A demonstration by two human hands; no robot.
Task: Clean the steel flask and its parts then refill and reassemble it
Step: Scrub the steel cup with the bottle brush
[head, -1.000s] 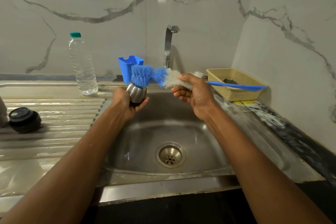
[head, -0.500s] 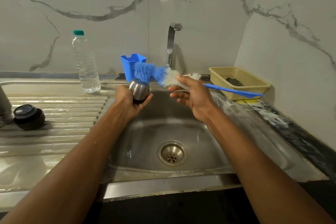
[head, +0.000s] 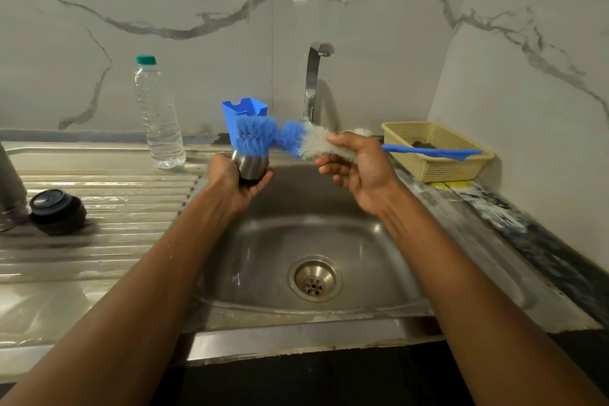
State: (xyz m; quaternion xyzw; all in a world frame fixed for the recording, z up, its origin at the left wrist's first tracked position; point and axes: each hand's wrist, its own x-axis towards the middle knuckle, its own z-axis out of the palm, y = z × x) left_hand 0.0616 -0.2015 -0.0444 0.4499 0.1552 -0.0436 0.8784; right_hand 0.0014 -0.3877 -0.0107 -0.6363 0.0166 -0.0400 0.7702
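My left hand (head: pixel 230 183) grips a small steel flask cup (head: pixel 251 167) over the back of the sink. A long bottle brush (head: pixel 263 137) with blue and white bristles lies across it, its blue tip bent down into the cup's mouth. My right hand (head: pixel 357 168) holds the brush by its white bristle section, and the blue handle (head: pixel 431 152) sticks out to the right. The black flask lid (head: pixel 57 210) rests on the left drainboard. At the far left edge stands the steel flask body (head: pixel 10 194), mostly cut off by the frame.
The steel sink basin (head: pixel 379 241) with its drain (head: pixel 314 278) lies below my hands. A tap (head: pixel 314 76) rises behind it, next to a blue plastic holder (head: pixel 245 109). A clear water bottle (head: pixel 158 115) stands back left. A yellow basket (head: pixel 435 148) sits at the right.
The brush tip has stayed at the cup's mouth, its bristles shifting slightly, with the cup turning a little in my left hand. My right hand keeps its grip on the bristles.
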